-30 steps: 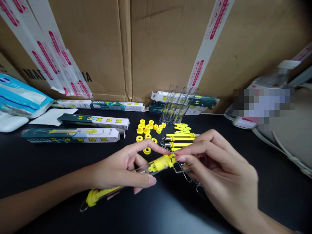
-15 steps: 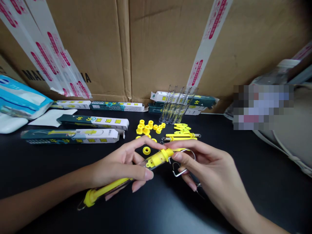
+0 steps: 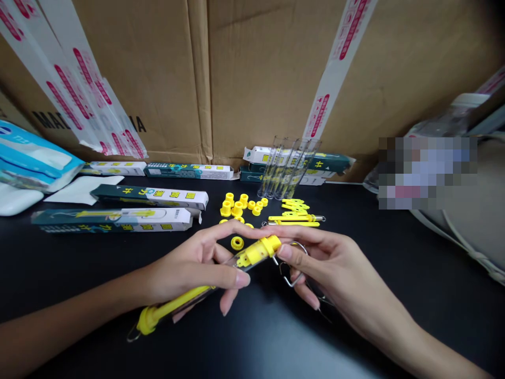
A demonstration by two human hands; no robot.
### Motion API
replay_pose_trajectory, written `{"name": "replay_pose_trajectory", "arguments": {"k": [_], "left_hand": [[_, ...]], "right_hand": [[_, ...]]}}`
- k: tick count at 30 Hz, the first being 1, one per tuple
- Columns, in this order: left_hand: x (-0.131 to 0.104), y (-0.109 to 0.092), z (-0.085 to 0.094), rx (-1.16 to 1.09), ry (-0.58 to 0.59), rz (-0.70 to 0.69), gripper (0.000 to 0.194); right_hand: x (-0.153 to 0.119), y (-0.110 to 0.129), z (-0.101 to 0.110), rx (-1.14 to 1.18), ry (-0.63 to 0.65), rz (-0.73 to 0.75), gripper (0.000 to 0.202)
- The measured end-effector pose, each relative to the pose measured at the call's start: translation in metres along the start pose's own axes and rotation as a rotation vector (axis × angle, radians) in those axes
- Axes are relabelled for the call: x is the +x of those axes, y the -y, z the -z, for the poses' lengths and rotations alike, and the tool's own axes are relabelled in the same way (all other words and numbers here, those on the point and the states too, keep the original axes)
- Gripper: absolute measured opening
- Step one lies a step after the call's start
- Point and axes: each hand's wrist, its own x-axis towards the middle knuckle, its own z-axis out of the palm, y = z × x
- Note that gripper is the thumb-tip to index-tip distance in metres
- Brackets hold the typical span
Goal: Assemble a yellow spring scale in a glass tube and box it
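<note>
My left hand (image 3: 197,266) is closed around the clear tube of a spring scale (image 3: 183,300), which lies slanted across my fingers. A yellow end with a small wire loop sticks out at its lower left. At the upper right end sits a yellow cap (image 3: 271,245), with yellow inner parts showing through the tube. My right hand (image 3: 327,263) is closed, its thumb and index finger at this cap. Bent wire hooks (image 3: 292,281) hang at the right fingers, partly hidden by them. Just beyond the tube lies a yellow ring (image 3: 237,242).
Several yellow caps (image 3: 237,209), flat yellow pieces (image 3: 295,206) and yellow rods with springs (image 3: 295,218) lie beyond my hands. Clear tubes (image 3: 282,168) lean on boxes. Printed boxes (image 3: 114,220) and a tissue pack (image 3: 35,158) are left; a bottle (image 3: 445,121) and bag (image 3: 477,210) right.
My right index finger and thumb have shifted slightly left along the cap, whose yellow end now shows shorter. The wire hooks have swung a little. The left hand keeps its hold on the tube.
</note>
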Motion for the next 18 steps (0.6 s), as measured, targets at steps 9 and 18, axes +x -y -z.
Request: {"name": "replay_pose_trajectory", "arguments": {"k": [9, 18], "left_hand": [[-0.004, -0.012, -0.001, 0.045, -0.014, 0.092, 0.065], [-0.002, -0.005, -0.002, 0.096, -0.015, 0.038, 0.073]], "right_hand": [[-0.001, 0.001, -0.005, -0.033, 0.069, -0.005, 0.02], [0.0, 0.002, -0.005, -0.076, 0.045, -0.046, 0.021]]}}
